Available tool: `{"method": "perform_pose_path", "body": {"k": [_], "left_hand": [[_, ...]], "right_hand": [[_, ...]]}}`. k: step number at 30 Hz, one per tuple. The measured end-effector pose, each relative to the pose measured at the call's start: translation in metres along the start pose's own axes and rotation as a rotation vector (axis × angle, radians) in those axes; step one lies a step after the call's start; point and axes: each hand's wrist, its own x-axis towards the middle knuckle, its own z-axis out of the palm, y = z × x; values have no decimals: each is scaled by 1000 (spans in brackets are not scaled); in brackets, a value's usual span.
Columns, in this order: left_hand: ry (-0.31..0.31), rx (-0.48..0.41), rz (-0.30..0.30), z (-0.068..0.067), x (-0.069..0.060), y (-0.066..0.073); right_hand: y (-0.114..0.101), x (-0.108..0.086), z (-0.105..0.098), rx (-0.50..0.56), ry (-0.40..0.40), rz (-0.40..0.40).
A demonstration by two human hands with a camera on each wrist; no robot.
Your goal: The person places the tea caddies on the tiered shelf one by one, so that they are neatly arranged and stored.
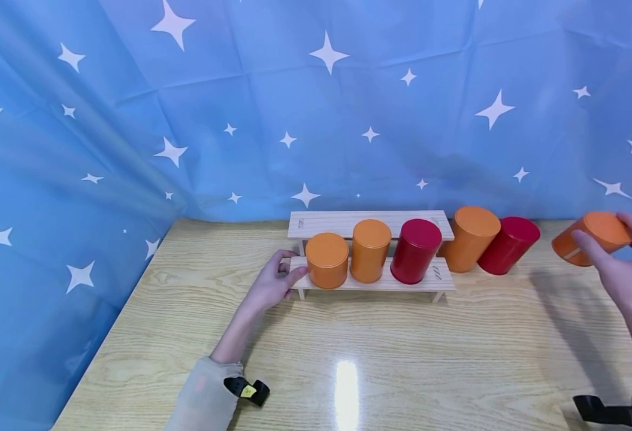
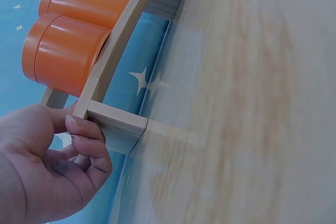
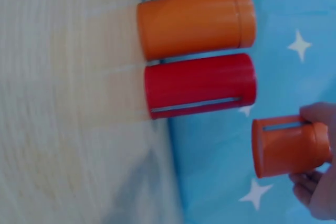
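Note:
My left hand (image 1: 270, 284) grips the left end of the lower tier of a two-step wooden rack (image 1: 369, 224), thumb and fingers about the board's end. On that tier stand a short orange canister (image 1: 327, 263), a narrower orange canister (image 1: 371, 254) and a red canister (image 1: 416, 254). At the far right, my right hand (image 1: 631, 269) holds another short orange canister (image 1: 590, 236) above the table, tilted, with thumb and fingers round its lid end. A pale slit shows down its side in the right wrist view.
Right of the rack, a large orange canister (image 1: 469, 242) and a red canister (image 1: 508, 246) stand side by side on the wooden table (image 1: 402, 353). Behind hangs a blue cloth (image 1: 272, 96) with white stars, meeting the table's back edge.

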Motion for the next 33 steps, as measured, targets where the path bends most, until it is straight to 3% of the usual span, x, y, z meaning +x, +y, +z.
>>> {"method": "perform_pose_path", "body": {"k": [4,6,15,20,29,33], "left_hand": [[-5,-7,2,0,0,0],[-7,-7,3,-1,0,0],[-4,-3,2,-1,0,0],[-5,1,8,0,0,0],[-8,5,7,0,0,-1],[-2,9,-1,0,0,-1]], "right_hand": [[-14,-3,-4,86,53,3],[-23,-6,-6,107,67,-32],[-62,-24,-4,67,68,-229],[-80,-31,4,136,114,-358],[-121,-48,15,309,57,-501],[-136,-55,20,378,-11,-482]]}}
